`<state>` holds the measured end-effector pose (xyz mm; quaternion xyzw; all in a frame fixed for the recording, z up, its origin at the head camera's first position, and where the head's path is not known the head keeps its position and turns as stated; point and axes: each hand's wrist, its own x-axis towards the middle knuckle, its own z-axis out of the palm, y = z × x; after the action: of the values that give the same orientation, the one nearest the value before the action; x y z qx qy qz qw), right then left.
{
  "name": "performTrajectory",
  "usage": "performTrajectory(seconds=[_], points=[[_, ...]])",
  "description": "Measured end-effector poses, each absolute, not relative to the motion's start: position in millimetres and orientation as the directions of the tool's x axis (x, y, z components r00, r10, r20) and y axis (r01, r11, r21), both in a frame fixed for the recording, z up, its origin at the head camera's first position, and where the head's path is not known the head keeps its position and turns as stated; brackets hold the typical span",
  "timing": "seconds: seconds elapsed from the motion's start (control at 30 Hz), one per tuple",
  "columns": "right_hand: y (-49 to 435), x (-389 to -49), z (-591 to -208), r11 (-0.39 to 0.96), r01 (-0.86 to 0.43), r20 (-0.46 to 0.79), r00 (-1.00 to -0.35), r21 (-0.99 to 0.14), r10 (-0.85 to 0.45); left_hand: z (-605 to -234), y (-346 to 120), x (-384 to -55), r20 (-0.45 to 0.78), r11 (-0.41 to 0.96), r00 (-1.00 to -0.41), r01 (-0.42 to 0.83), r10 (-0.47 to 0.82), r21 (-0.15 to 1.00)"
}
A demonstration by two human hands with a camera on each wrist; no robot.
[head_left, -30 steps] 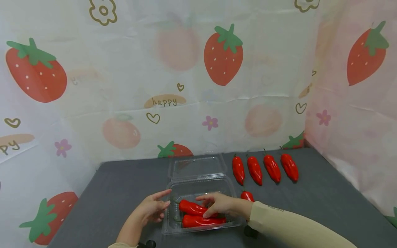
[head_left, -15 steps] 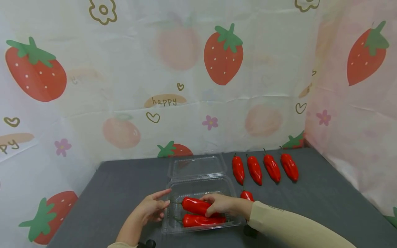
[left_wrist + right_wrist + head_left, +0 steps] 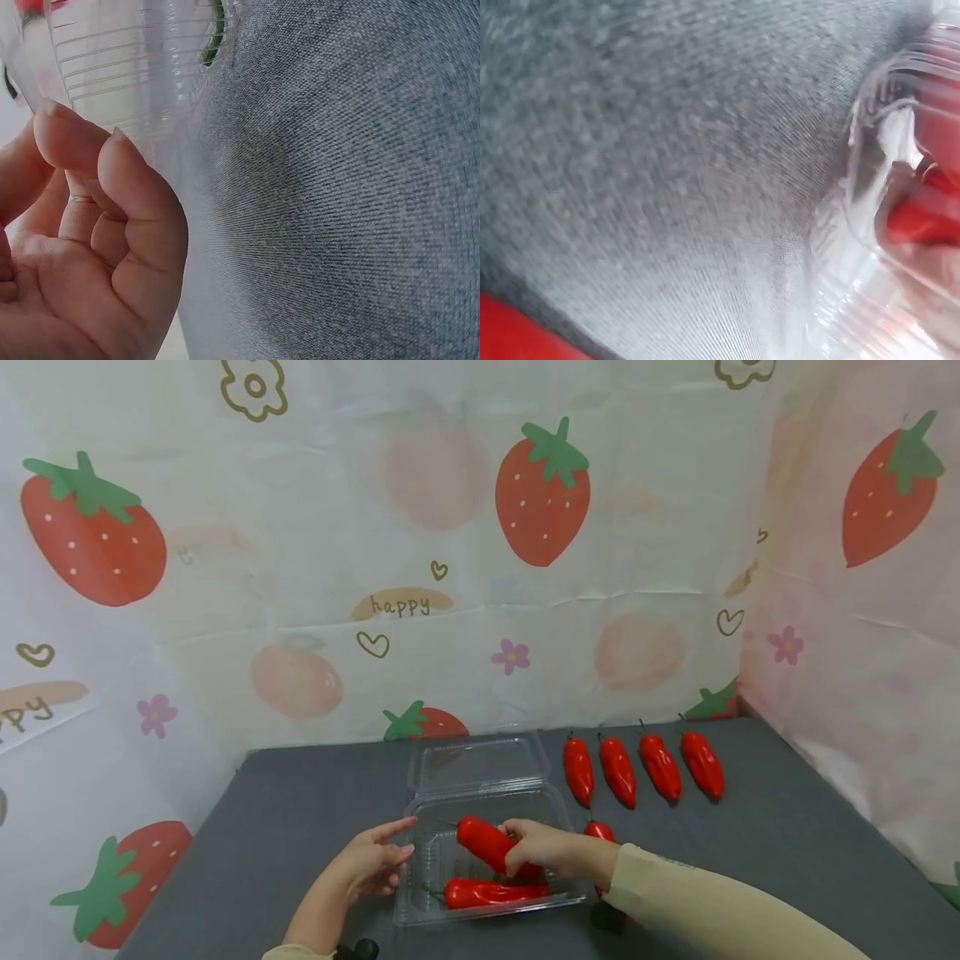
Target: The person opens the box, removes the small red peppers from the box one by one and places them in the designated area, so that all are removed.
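Note:
My right hand (image 3: 551,850) grips a red pepper (image 3: 486,843) by its right part, over the clear plastic container (image 3: 402,893). The pepper is tilted, its stem end up and to the left. Below it, a second red pepper (image 3: 491,893) lies along the container's near side. My left hand (image 3: 366,862) is at the container's left rim, index finger stretched out and the other fingers loosely bent. In the left wrist view, its fingertips (image 3: 56,120) are right at the clear plastic edge. In the right wrist view, red shows blurred through the container wall (image 3: 847,217).
The container's lid (image 3: 480,760) lies folded back behind it. Several red peppers (image 3: 617,772) stand in a row at the back right of the grey table (image 3: 315,793). Another pepper (image 3: 598,831) lies partly hidden behind the right forearm. Printed cloth walls (image 3: 465,560) border the table.
My right fingers have closed round the upper pepper in the container and lifted its stem end, turning it and moving it slightly right. The left hand has stayed at the rim.

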<state>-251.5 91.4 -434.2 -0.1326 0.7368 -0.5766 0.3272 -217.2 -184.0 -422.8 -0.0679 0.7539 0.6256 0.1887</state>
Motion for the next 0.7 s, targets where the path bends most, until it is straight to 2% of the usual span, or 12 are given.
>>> performTrajectory(seconds=[0.3,0.7], points=[[102,-252,-416,0.149,0.214,-0.26,-0.747,-0.965,-0.612,-423,-184,-216,-0.353,0.194,-0.925,-0.324,0.139,0.926],[123,-249,-396,0.11,0.194,-0.221,-0.782,-0.975,-0.582,-424,-183,-217,-0.358,0.197,-0.924,-0.33,0.134,0.923]])
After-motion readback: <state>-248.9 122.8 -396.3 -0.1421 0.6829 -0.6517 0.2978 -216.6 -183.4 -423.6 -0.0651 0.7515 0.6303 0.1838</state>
